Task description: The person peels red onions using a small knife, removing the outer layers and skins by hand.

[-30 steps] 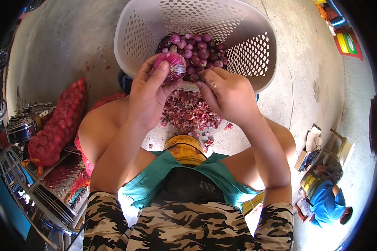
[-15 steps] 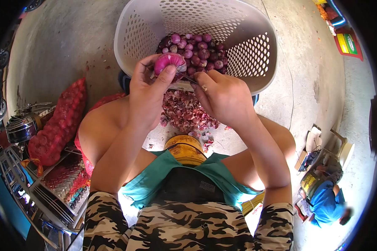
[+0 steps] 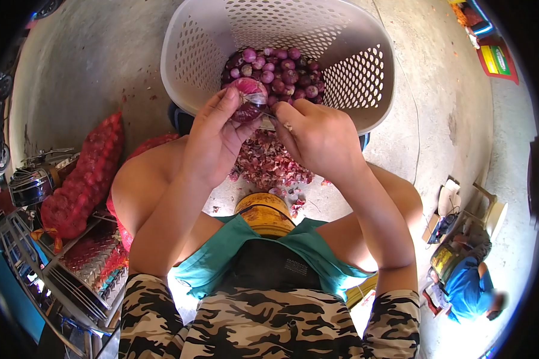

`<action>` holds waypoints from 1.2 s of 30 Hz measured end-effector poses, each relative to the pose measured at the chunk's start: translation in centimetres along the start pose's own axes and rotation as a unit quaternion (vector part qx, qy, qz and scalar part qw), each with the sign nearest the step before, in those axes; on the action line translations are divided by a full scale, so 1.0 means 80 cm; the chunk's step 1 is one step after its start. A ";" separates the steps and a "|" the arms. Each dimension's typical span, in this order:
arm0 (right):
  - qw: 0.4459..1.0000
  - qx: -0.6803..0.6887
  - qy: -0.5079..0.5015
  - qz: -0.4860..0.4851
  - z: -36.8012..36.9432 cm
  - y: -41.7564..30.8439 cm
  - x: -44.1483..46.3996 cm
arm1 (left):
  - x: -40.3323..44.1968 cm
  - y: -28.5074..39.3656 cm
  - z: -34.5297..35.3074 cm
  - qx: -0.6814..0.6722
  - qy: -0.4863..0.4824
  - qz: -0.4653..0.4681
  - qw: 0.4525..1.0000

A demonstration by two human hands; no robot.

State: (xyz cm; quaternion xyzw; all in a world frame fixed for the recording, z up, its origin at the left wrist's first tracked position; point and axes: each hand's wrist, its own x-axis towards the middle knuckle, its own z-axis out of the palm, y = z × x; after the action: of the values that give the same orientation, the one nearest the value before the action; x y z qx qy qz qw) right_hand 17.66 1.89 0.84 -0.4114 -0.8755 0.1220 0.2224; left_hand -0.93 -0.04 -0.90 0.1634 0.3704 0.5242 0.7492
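Between the thumb and fingers of my left hand [image 3: 212,134] is a red onion [image 3: 245,90], partly bright pink and partly dark purple, with a pale strip of skin on its right side. My right hand [image 3: 323,134] is closed on a small knife [image 3: 268,113]; only a thin bit of blade shows at the onion's lower right, and the handle is hidden. Both hands are over the near rim of a grey perforated plastic basket [image 3: 368,36]. Several red onions [image 3: 289,76] lie at its bottom. Below my hands, a heap of onion skins [image 3: 269,161] covers the floor.
A yellow bucket [image 3: 263,214] stands between my legs. Left are red mesh sacks of onions [image 3: 81,179] and a metal rack [image 3: 72,287]. Another person in a blue shirt [image 3: 466,290] sits at the lower right. A thin cord [image 3: 414,113] runs along the floor.
My left hand has turned the onion, so more of its dark purple side and the pale strip now show. Its thumb has shifted up and left. My right hand has barely moved.
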 end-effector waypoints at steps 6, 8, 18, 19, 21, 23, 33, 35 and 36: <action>1.000 0.005 0.014 -0.017 -0.003 0.000 0.002 | 0.002 -0.002 -0.003 -0.122 -0.041 -0.065 0.990; 1.000 0.003 0.016 -0.023 -0.003 -0.001 0.001 | 0.000 -0.001 0.004 -0.128 -0.016 -0.078 0.989; 0.999 0.022 0.013 -0.031 0.001 0.001 0.003 | -0.002 0.002 0.001 -0.135 -0.052 -0.132 0.981; 0.999 0.023 0.011 -0.033 0.000 0.000 0.004 | -0.004 0.003 0.003 -0.140 -0.046 -0.140 0.979; 0.999 0.027 0.014 -0.038 -0.001 0.000 0.005 | -0.004 0.003 0.000 -0.161 -0.069 -0.153 0.973; 0.998 0.033 0.026 -0.043 0.001 0.001 0.006 | -0.002 0.002 -0.009 -0.189 -0.125 -0.162 0.960; 1.000 0.025 0.002 -0.005 -0.003 -0.004 0.003 | -0.005 0.004 0.000 -0.163 -0.092 -0.179 0.966; 1.000 0.012 0.026 -0.005 0.003 -0.003 0.002 | -0.003 0.004 -0.002 -0.145 -0.100 -0.177 0.968; 1.000 0.014 0.026 0.002 0.005 -0.003 0.000 | -0.003 0.005 -0.002 -0.132 -0.100 -0.180 0.970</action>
State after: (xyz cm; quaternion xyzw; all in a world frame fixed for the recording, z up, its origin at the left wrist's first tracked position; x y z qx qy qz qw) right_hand 17.26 1.71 0.59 -0.4129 -0.8666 0.1241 0.2512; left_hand -1.39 -0.09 -0.67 0.0458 0.2442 0.4062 0.8793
